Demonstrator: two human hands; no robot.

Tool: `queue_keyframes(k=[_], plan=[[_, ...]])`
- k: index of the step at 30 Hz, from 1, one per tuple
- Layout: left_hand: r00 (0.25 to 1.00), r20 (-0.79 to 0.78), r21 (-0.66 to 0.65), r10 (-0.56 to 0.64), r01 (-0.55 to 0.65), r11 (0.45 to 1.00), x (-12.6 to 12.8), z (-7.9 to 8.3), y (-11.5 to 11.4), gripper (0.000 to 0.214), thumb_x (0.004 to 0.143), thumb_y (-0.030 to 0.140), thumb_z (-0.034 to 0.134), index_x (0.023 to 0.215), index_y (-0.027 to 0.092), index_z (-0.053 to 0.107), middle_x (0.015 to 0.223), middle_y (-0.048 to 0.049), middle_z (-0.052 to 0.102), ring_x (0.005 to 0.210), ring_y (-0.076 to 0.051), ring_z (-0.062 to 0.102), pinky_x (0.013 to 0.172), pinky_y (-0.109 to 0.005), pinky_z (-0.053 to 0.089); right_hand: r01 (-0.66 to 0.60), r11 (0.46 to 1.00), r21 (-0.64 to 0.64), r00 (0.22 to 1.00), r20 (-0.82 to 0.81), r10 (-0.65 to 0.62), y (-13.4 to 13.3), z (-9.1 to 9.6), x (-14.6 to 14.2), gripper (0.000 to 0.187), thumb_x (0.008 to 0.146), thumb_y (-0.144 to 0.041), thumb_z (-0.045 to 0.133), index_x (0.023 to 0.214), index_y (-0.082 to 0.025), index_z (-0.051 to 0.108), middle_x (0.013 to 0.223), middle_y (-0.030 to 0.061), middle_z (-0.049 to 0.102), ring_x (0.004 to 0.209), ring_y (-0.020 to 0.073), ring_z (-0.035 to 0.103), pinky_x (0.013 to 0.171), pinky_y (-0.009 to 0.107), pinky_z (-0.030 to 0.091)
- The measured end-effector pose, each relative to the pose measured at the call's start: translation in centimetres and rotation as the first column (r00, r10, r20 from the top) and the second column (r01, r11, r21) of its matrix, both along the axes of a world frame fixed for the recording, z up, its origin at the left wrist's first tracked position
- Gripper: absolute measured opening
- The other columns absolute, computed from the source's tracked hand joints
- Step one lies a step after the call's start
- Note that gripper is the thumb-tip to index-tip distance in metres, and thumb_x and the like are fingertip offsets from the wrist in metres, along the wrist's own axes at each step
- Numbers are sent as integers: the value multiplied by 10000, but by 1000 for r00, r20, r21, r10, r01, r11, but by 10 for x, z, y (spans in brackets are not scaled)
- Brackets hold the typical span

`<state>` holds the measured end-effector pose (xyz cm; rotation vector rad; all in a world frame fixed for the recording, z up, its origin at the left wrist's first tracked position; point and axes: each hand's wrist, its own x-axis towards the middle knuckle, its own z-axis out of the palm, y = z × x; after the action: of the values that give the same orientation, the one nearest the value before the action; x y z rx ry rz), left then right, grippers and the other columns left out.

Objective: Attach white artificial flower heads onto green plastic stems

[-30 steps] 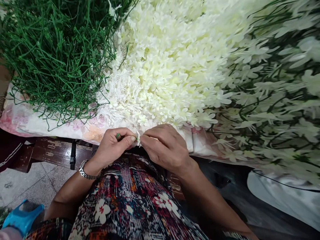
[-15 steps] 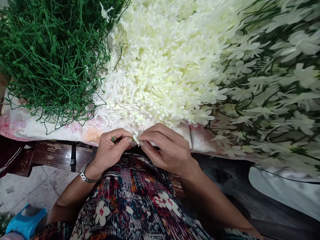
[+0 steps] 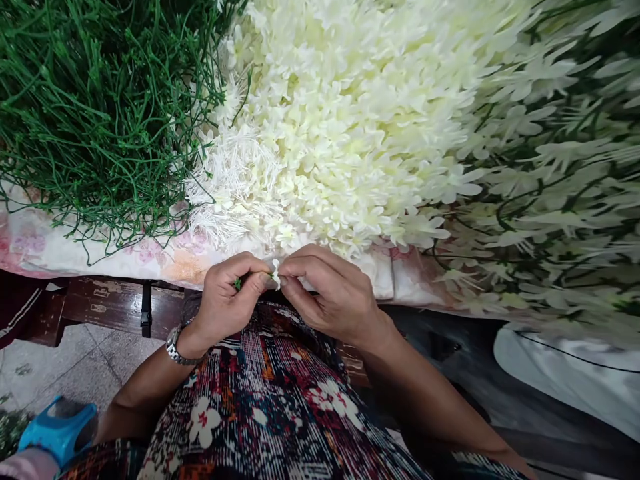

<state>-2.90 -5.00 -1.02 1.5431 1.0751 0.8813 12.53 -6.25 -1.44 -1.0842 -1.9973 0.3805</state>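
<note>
My left hand (image 3: 230,295) pinches a thin green plastic stem (image 3: 237,284) between thumb and forefinger; a bit of green pokes out behind the knuckles. At its fingertips is a small white artificial flower (image 3: 275,272), seen edge-on. From the other side, my right hand (image 3: 334,293) closes thumb and forefinger on that flower; whether it grips a petal or the centre is hidden. Just beyond my hands lie a heap of loose cream-white artificial blossoms (image 3: 340,147) and a small pile of fine white stamens (image 3: 233,173).
A bushy mass of green plastic stems (image 3: 100,127) stands at left on the flower-patterned cloth (image 3: 135,257). Finished-looking white flowers on green stems (image 3: 550,200) spread at right. Below are a wooden bench (image 3: 115,303), a blue plastic object (image 3: 59,432) and a white cloth (image 3: 565,380).
The camera view has shifted slightly. Both hands stay together with the flower between their fingertips, and the flower has turned a little more edge-on.
</note>
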Motion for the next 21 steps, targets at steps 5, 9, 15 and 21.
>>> queue_keyframes(k=[5,9,15,21], plan=[[999,-2,16,34,-34,999,2,0,0,130,774,192,495,672,148,563,584,21,492,531,-69,432,510,-194,372,21,1000,11,1000,2,-21,1,-6,-3,144,732,-61,472,829,-167,463,703,23,526,668,107,506,574,240,456],[999,14,-10,49,-49,999,3,1,1,136,770,175,496,652,145,557,571,27,471,518,-62,415,496,-190,359,27,999,17,1000,-2,-27,1,-7,-6,149,727,-55,474,827,-163,454,702,29,527,671,113,499,575,243,456],[998,-10,-26,69,-70,997,4,2,2,149,765,175,490,636,146,559,567,22,483,522,-68,426,494,-195,365,53,998,36,998,20,-54,2,-6,-7,163,734,-59,457,846,-178,446,702,24,519,667,120,504,561,247,455],[998,-36,23,57,-57,998,5,1,3,142,756,144,481,636,144,558,561,26,476,523,-67,423,497,-191,365,37,999,39,998,49,-39,2,-6,-7,164,735,-55,463,850,-171,453,702,31,523,672,126,511,557,247,458]])
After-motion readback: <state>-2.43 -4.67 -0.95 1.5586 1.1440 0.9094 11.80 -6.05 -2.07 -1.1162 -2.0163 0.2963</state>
